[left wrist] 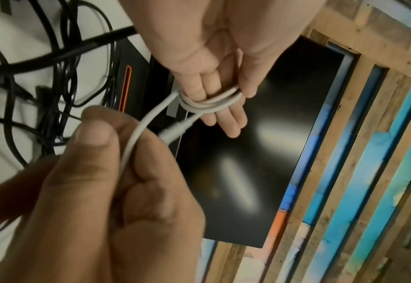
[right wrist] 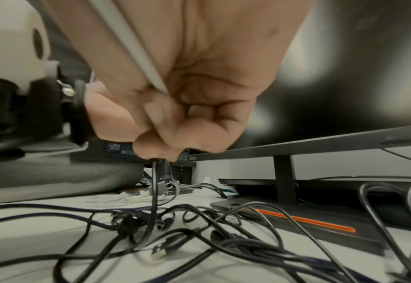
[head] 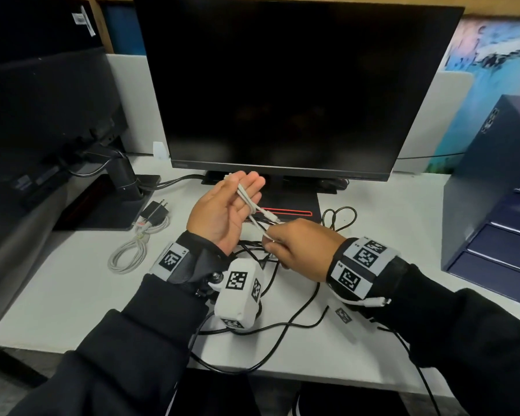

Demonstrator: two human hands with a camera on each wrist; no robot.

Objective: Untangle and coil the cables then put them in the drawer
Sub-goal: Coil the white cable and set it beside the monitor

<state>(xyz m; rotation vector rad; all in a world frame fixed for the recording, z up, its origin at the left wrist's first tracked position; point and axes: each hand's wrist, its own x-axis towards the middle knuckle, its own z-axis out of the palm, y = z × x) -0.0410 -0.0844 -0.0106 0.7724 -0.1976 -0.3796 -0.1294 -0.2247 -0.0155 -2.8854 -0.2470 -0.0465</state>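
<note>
1. While the left-hand part of the worktop [head: 72, 295] carried a white cable [head: 126, 253] already coiled beside a black plug adapter [head: 154, 210], nothing there was being touched.
2. The left hand [head: 222, 211] was raised palm-up over the middle of the worktop, its fingers [left wrist: 220, 116] straight and together, with the white cable in hand [left wrist: 209, 104] wound round them in a few turns; the thumb pressed the wraps at one side.
3. Just to the right, the right hand [head: 297, 250] had its fingers curled and clamped on the free run of that same cable, drawing it taut toward the wraps; a white plug end stuck out past them.
4. Below both hands, toward the near edge, a tangle of black cables [right wrist: 187, 229] lay loose on the worktop, one strand hanging up by the right hand.
5. At the right edge stood the dark blue drawer unit [head: 493, 205]; whether any drawer was open could not be told.
6. The white cable looked light, soft and smooth, so its turns would likely spring loose unless pinched across the wraps; the plug ends are stiffer, and the short run just behind one seemed the safest place to grip.
</note>
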